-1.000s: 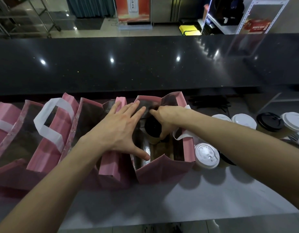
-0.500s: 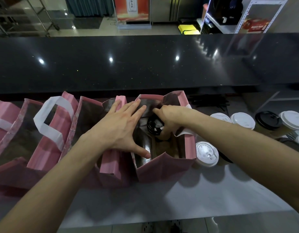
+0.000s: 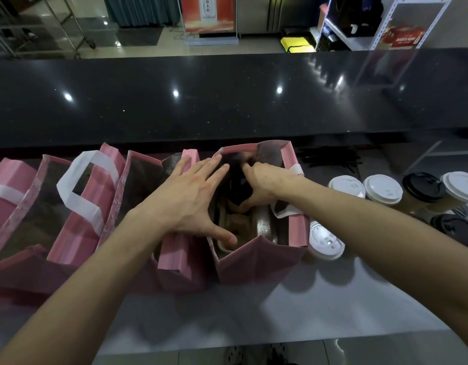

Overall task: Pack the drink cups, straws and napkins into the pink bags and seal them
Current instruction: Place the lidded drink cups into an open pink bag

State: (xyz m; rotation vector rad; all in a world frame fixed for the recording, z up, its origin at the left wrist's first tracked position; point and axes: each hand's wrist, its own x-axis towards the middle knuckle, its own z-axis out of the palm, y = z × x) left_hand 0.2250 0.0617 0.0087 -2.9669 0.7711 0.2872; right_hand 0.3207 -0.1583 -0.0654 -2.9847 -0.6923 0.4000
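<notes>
Left hand (image 3: 190, 198) spread flat across open pink bag (image 3: 256, 256) rim, thumb inside. Right hand (image 3: 261, 183) curled around black-lidded cup (image 3: 236, 187) within bag. Lidded cups (image 3: 326, 241) just right of bag.

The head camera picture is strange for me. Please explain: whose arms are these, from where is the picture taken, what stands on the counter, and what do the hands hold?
No machine here: a person wears one wide-angle camera on the head, which looks forward and down, so both arms reach in from the bottom edge. On the pale counter stands a row of pink bags. The left hand lies spread, fingers straight, over the near-left rim of the open pink bag, thumb hooked inside. The right hand reaches into that bag and grips a black-lidded cup, seen only partly in the dark interior. To the right wait more lidded cups, among them a white-lidded cup beside the bag. Behind runs a higher black counter.
</notes>
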